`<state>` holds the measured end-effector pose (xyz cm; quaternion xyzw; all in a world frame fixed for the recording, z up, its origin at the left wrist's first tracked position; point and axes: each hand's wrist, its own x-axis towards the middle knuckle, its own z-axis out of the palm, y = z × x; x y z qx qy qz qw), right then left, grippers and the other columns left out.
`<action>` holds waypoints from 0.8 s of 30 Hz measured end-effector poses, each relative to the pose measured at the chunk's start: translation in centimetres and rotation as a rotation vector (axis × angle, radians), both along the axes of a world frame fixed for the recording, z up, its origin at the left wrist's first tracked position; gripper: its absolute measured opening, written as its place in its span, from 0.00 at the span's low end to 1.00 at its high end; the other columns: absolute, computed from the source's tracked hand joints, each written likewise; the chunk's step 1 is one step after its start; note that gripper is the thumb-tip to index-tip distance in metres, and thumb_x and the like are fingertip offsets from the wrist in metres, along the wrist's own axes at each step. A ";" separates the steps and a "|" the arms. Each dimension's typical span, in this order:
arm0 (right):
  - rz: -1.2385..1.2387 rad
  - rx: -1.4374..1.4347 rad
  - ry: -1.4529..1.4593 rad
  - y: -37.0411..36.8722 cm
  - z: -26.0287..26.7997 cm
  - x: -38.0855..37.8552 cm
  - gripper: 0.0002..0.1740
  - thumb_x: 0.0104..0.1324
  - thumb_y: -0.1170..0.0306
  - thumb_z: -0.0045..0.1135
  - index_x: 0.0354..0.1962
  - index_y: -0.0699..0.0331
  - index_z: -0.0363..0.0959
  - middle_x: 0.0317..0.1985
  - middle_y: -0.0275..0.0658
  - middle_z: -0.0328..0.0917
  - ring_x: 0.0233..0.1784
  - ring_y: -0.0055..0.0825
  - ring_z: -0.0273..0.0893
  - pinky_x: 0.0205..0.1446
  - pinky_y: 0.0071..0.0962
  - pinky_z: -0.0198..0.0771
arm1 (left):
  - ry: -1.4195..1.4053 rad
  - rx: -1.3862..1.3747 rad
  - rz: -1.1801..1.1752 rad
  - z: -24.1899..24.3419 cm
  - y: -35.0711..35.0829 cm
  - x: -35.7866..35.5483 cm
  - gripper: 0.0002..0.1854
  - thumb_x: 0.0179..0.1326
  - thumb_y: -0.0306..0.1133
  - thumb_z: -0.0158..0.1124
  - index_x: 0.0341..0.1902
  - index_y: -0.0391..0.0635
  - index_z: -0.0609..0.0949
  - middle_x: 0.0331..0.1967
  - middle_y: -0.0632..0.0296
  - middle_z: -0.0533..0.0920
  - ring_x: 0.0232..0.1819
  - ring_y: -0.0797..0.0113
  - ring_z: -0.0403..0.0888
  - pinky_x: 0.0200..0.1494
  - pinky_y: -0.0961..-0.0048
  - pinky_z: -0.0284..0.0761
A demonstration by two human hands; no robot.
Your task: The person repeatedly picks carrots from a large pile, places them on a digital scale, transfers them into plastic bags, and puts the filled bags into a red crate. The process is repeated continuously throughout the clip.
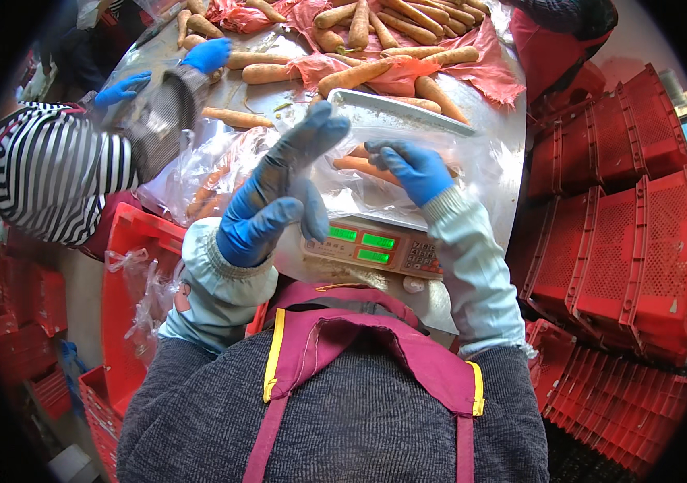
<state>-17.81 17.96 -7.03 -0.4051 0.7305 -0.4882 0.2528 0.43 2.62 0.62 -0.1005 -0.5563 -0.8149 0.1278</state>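
My left hand, in a blue glove, is raised to the left of the scale with its fingers spread and nothing in it. In a matching glove, my right hand has its fingers curled at a clear plastic bag that holds carrots. The bag lies over the pan of a digital scale with lit green displays. Just beyond it, a metal tray sits tilted among loose carrots. More bagged carrots are at the left, partly behind shiny plastic.
Carrots are heaped on red mesh sacking at the metal table's far side. A co-worker's gloved hands are at the upper left. Another person stands at the upper right. Red crates are stacked on the right; a red crate stands at my left.
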 end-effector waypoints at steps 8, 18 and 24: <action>0.072 0.629 0.736 -5.7 -3.7 1.0 0.15 0.57 0.65 0.48 0.42 0.59 0.71 0.35 0.46 0.76 0.42 0.42 0.74 0.47 0.38 0.67 | 0.022 0.009 -0.074 -0.7 1.1 -0.4 0.41 0.53 0.36 0.58 0.67 0.43 0.48 0.66 0.50 0.52 0.34 0.79 0.75 0.31 0.85 0.72; 0.031 0.307 0.566 -1.7 0.1 0.9 0.13 0.53 0.66 0.55 0.36 0.61 0.74 0.38 0.48 0.74 0.43 0.45 0.71 0.47 0.34 0.65 | 0.018 0.036 -0.028 -1.0 0.6 0.3 0.41 0.52 0.32 0.57 0.67 0.42 0.47 0.66 0.51 0.52 0.28 0.80 0.74 0.32 0.84 0.72; -0.156 0.038 0.621 0.9 3.2 1.0 0.12 0.49 0.64 0.60 0.32 0.58 0.75 0.32 0.44 0.75 0.35 0.38 0.74 0.37 0.34 0.68 | 0.025 0.037 -0.016 -1.1 0.7 -0.1 0.41 0.52 0.32 0.57 0.67 0.41 0.47 0.66 0.52 0.54 0.27 0.80 0.73 0.31 0.85 0.70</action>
